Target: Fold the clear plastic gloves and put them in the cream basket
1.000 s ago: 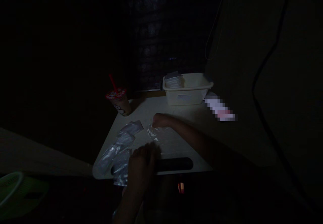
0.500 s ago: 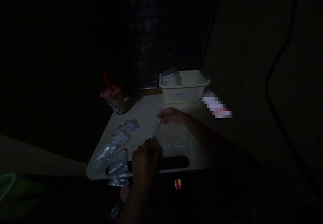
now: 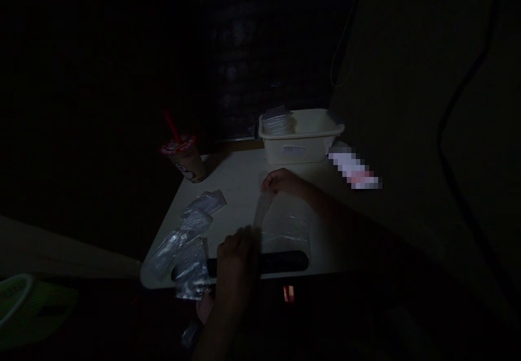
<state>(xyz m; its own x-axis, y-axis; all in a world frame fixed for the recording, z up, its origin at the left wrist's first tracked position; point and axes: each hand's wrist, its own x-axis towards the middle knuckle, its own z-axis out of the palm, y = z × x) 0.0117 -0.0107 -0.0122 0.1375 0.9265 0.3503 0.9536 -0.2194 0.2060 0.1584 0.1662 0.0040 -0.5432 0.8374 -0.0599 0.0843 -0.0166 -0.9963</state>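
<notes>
The right hand (image 3: 281,181) pinched the clear plastic (image 3: 287,217) between its fingers, far end. Its edge ran nearward to the left hand (image 3: 236,255) — grip there too dark to tell.

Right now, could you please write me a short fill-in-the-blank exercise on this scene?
1. The straw in the drink cup is coloured ____.
2. In the picture, the cup stands to the ____ of the pale tub.
3. Of the left hand and the right hand, the one nearer the tub, pinching clear plastic, is the ____.
4. The basket at lower left is coloured ____.

red; left; right; green
</notes>
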